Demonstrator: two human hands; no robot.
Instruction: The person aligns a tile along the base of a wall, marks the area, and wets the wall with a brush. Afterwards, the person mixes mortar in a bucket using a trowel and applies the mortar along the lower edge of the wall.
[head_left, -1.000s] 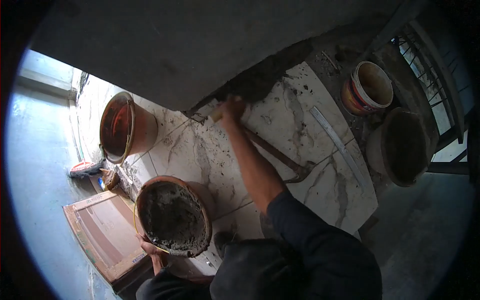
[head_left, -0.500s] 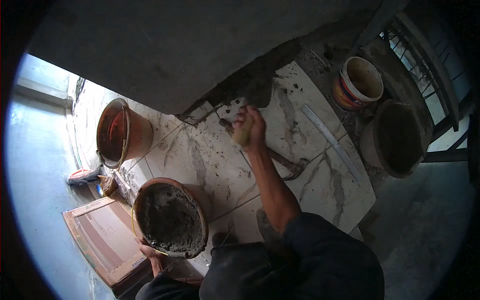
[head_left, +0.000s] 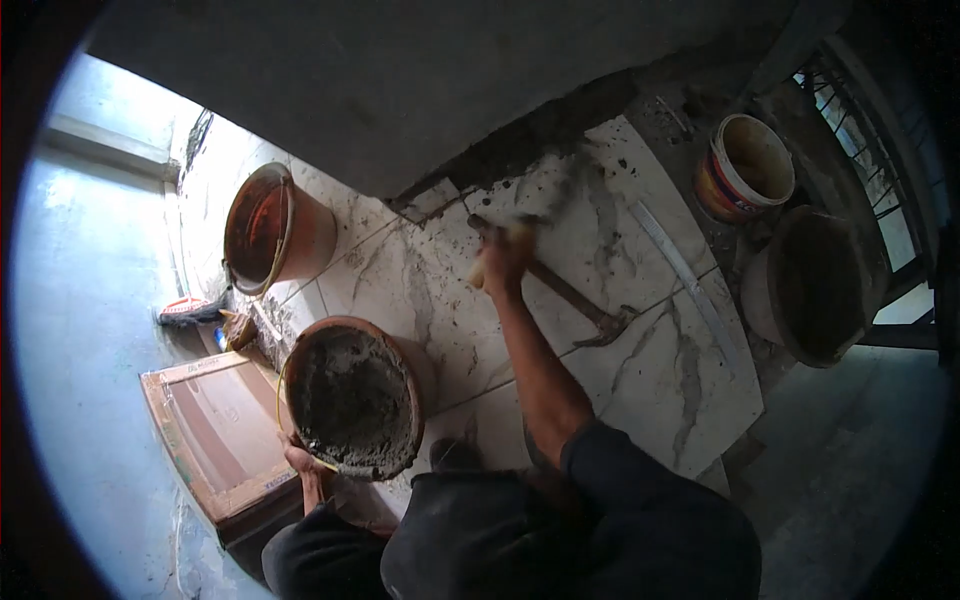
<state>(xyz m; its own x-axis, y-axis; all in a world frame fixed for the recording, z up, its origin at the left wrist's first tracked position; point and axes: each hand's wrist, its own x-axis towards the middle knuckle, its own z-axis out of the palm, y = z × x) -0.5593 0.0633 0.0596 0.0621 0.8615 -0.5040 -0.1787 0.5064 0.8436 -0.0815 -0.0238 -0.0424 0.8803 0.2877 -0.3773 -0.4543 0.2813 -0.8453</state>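
Observation:
My right hand (head_left: 506, 262) is closed around the pale handle of what looks like a trowel (head_left: 522, 236); its front end is a dark blur over the marbled floor tile (head_left: 560, 250). Beneath that hand lies a hammer (head_left: 570, 293) with a long handle, its head on the tile. My left hand (head_left: 300, 457) grips the lower left edge of a bucket of grey mortar (head_left: 352, 400), by its yellow wire handle. Some of its fingers are hidden by the bucket.
An orange-brown bucket (head_left: 310, 238) stands at the left, above a cardboard tile box (head_left: 215, 371). At right are a metal straightedge (head_left: 680, 265), a paint pail (head_left: 712, 185) and a large tub (head_left: 762, 290). A dark wall (head_left: 380, 90) overhangs the tiles.
The view has shifted, so most things sit further right. My right hand has moved toward the left along the hammer, and the trowel has swung. The mortar bucket stays in my left hand.

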